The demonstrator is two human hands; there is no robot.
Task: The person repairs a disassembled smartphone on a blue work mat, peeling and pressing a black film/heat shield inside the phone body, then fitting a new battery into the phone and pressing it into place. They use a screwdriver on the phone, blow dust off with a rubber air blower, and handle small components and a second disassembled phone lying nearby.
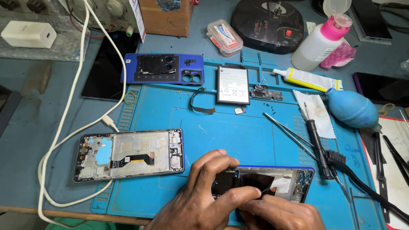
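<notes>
A head-worn camera looked down on a blue repair mat (238, 136) covering a tabletop. At the near edge, right of centre, lay an opened phone frame with a blue rim (294, 181), its inside facing up and a dark, glossy film (249, 181) across its middle. The left hand (204, 194) rested on the frame's left end, fingers curled down and thumb stretched right onto the film. The right hand (281, 213) lay just near of it, fingers bent in, pinching at the film's near edge; what it gripped exactly was hidden. Neither hand was wide open.

The frame looked light, thin and stiff, but delicate, with small exposed boards at its right end; its outer rim seemed the safest place to hold. The film looked soft, thin and easy to crease.

To the left lay a second bare phone frame (130, 154) over a white cable (64, 127). Farther off sat a blue back cover (164, 69) and a flat battery (233, 84). Tweezers (287, 133), a black screwdriver (317, 142), a brush (341, 164) and a blue air blower (351, 107) lay right.
</notes>
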